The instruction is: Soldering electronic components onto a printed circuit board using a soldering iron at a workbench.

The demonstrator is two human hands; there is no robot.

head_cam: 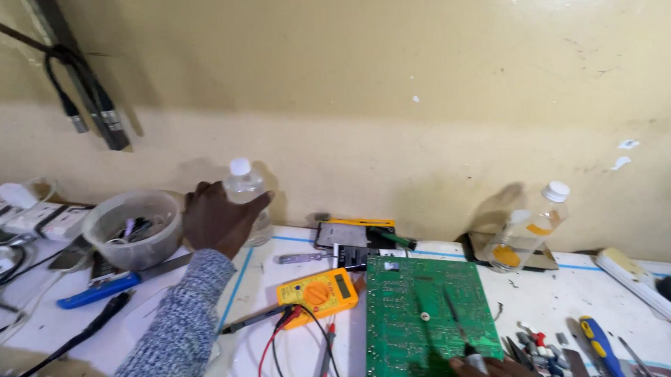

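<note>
My left hand (218, 216) reaches far back on the white bench and wraps around a clear plastic bottle (245, 192) with a white cap, standing by the wall. Its sleeve is grey knit. My right hand (496, 370) shows only at the bottom edge, fingers closed on a thin dark probe (454, 320) that lies over a green circuit board (423, 320). A yellow multimeter (318, 292) sits left of the board, with red and black leads (295, 363) trailing forward.
A clear bowl of small parts (133, 228) stands left of the bottle. Another bottle with yellow liquid (529, 228) leans at the wall on the right. A blue-handled tool (100, 290), screwdrivers (600, 343) and white power adapters (35, 216) lie around.
</note>
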